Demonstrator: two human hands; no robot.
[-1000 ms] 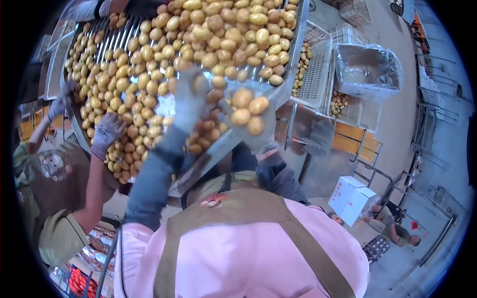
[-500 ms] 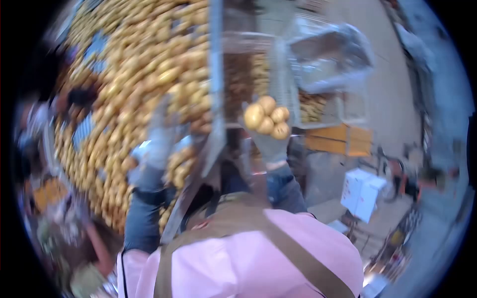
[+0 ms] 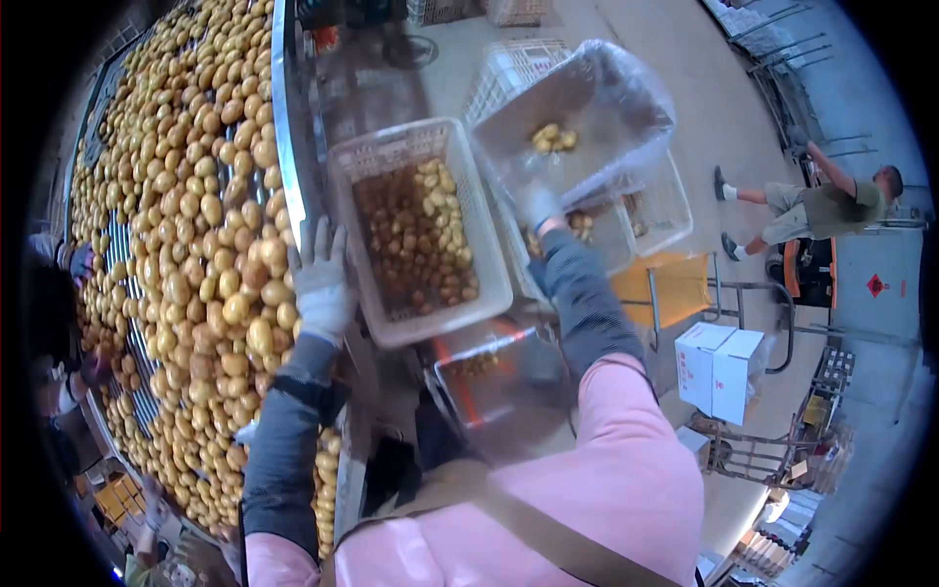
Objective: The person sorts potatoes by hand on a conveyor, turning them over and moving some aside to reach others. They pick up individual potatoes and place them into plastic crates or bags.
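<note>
Yellow potatoes (image 3: 555, 138) sit in the lined crate (image 3: 501, 164), my blurred right hand (image 3: 538, 205) near its rim, grip unreadable, left hand (image 3: 324, 293) spread open beside the surface (image 3: 290, 161), and loose liner (image 3: 641, 90) could snag my fingers!

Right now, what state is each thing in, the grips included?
Left grip: open, fingers spread, at the table's edge.
Right grip: at the lined box's near side; too blurred to tell open or closed.
Table: heaped with potatoes, some rollers showing.
Crate: open-topped, partly filled, darker potatoes beside paler ones.
Lined box: open, a small clump inside.
Carton: upper flaps look closed.
</note>
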